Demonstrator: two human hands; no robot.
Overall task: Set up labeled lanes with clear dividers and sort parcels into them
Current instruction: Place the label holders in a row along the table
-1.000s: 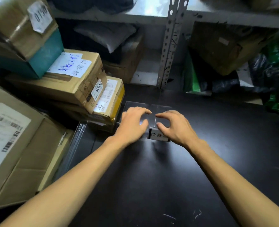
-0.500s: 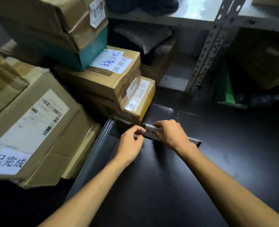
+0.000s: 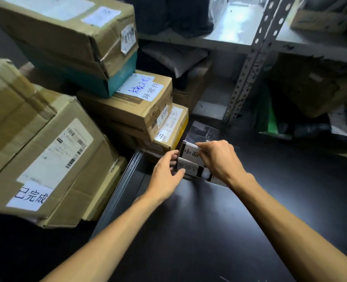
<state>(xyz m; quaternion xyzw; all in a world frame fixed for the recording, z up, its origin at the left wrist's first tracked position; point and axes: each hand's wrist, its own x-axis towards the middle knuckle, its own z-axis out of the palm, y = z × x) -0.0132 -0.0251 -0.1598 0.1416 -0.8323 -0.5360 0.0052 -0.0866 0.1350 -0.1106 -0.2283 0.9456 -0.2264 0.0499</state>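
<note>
On the black table [image 3: 219, 231] my right hand [image 3: 219, 159] grips a clear divider panel [image 3: 204, 131] that stands tilted, with a white label [image 3: 191, 152] on its near face. My left hand [image 3: 166, 174] pinches a second white label [image 3: 187, 166] just below the first, on another clear piece lying there. Left of my hands, a long clear divider [image 3: 125, 180] runs toward me. Beyond it is a stack of cardboard parcels: a large labelled box [image 3: 46, 155], a box marked 0300 [image 3: 131, 106] and a yellow-edged box [image 3: 168, 131].
A brown and teal box marked 0190 [image 3: 77, 37] tops the stack at the left. A metal shelf upright [image 3: 248, 64] rises behind the table. Grey mailer bags [image 3: 174, 55] and more boxes [image 3: 302, 88] fill the shelves; green and black bags [image 3: 270, 119] lie at the right.
The view has swung left toward the parcel stack. My right hand has tipped the clear panel up from flat to tilted upright, showing its label; my left hand has closed on the lower label.
</note>
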